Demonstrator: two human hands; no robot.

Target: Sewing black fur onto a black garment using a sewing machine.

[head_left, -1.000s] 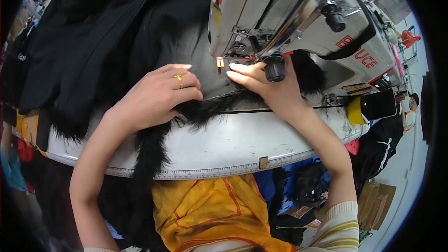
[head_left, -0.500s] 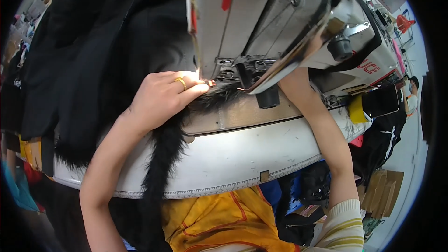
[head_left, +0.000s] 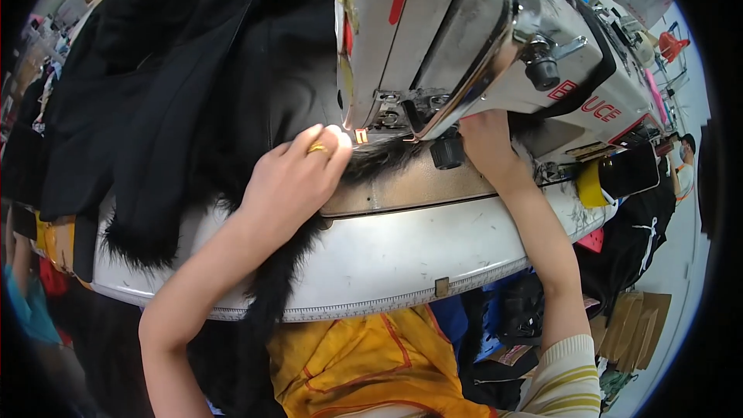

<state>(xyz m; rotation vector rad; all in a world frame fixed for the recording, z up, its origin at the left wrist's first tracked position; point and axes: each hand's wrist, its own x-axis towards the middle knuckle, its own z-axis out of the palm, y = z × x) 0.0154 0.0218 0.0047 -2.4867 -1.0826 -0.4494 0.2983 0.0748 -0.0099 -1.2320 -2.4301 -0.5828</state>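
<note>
My left hand (head_left: 298,179), wearing a gold ring, has its fingers bent and pressed together on the black fur-trimmed fabric (head_left: 170,93), just left of the lit needle area (head_left: 361,136) of a white sewing machine (head_left: 395,23). A strip of black fur (head_left: 379,156) runs from beside those fingers under the machine head, and more hangs over the table edge below the hand. My right hand (head_left: 491,147) reaches in at the right of the presser area; its fingertips are hidden behind the machine's metal parts and black knob.
The white table (head_left: 410,248) has a ruler along its curved front. A yellow holder (head_left: 590,190) with a dark object stands at the right. Cardboard (head_left: 635,329) is lower right. A masked co-worker (head_left: 681,170) is at far right, another person's arm (head_left: 19,251) at far left.
My right hand has moved further in behind the machine head, hiding its fingers. My left hand has moved right toward the needle, and its fingers have curled more. The view has shifted slightly.
</note>
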